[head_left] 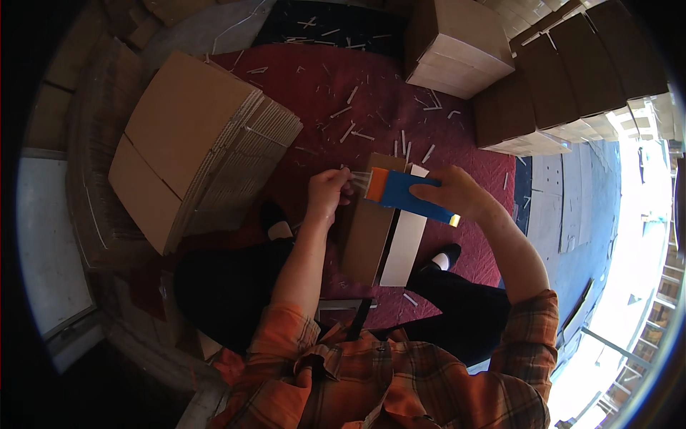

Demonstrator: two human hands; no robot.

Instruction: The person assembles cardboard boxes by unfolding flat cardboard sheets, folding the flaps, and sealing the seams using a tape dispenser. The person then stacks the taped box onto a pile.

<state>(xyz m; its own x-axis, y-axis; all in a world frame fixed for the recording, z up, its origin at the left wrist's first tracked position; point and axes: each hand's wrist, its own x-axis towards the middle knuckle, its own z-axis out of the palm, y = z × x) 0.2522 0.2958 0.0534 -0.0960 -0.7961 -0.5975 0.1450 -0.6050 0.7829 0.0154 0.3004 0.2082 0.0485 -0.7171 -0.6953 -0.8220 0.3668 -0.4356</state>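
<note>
My right hand is wrapped round a blue and orange tape dispenser from its right side. From the orange end, a clear strip of tape stretches left to my left hand, whose closed fingers pinch it. Below both hands, between my legs, stands a cardboard box. A dark gap runs lengthwise between its brown left panel and paler right panel. The dispenser is over the far part of the box and hides some of it; I cannot tell whether they touch.
A tied stack of flattened cartons leans at the left. Closed boxes stand at the far right, beside a row of more boxes. White paper scraps litter the red floor covering. Bright light comes in at the right.
</note>
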